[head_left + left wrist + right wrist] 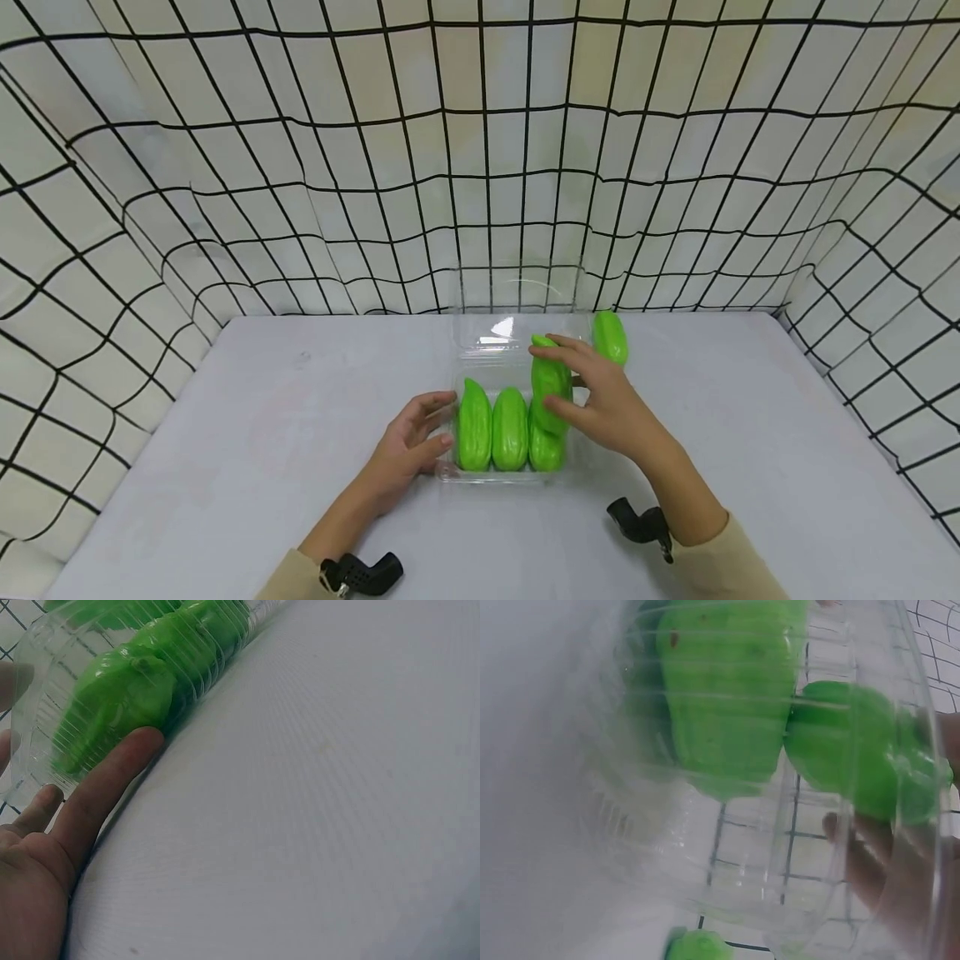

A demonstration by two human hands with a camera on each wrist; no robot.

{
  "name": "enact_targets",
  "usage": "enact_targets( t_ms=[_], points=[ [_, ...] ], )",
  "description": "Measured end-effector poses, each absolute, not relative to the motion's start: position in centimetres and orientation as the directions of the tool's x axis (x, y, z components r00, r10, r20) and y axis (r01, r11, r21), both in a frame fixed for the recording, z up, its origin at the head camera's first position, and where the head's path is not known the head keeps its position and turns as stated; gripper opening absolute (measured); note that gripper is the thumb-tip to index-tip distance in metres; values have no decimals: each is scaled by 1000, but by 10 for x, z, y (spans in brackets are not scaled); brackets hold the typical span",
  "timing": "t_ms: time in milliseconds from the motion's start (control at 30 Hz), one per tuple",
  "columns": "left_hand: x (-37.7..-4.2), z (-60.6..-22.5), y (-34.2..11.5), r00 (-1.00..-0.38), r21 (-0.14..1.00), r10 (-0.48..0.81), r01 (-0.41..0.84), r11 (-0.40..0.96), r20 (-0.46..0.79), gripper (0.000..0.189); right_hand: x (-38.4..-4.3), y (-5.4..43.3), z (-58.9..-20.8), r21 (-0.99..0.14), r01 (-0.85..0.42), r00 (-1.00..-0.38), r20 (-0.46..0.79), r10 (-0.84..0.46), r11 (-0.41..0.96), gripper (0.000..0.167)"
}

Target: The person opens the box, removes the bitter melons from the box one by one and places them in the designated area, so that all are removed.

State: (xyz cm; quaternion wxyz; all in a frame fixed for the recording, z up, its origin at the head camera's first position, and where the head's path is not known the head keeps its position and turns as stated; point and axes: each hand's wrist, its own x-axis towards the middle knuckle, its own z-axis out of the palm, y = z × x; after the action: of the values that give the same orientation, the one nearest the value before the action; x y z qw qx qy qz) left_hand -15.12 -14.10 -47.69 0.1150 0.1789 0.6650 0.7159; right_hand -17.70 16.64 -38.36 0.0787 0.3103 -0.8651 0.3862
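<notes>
two hands noted, both near the center of the head frame. right hand [600, 396]: fingers and thumb grasped one green vegetable [551, 379], held lengthwise just right of center, its lower end overlapping another piece below; contact between the two could not be told. left hand [412, 442]: fingers released, fairly straight, set against the left wall of a clear container [495, 477], lower center; left wrist view showed one finger [105, 787] along that wall. inside the container, three vegetables [510, 429] lay side by side. its clear lid [495, 332] stood open above them in the frame. one further vegetable [610, 337] was upper right of the right hand, on the white table [300, 392]. black netting [487, 175] spanned the upper frame.
</notes>
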Motion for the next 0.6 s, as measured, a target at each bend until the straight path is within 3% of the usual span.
enact_targets(
  t_ms=[333,600],
  points=[
    [-152,-477,-142,-911,994,400,72,-88,101,58,-178,165,-385,-672,-550,-814,300,-497,495,64],
    [-152,-478,-141,-908,993,406,72,-92,104,57,-179,166,-390,-682,-544,-817,297,-494,489,51]
  ],
)
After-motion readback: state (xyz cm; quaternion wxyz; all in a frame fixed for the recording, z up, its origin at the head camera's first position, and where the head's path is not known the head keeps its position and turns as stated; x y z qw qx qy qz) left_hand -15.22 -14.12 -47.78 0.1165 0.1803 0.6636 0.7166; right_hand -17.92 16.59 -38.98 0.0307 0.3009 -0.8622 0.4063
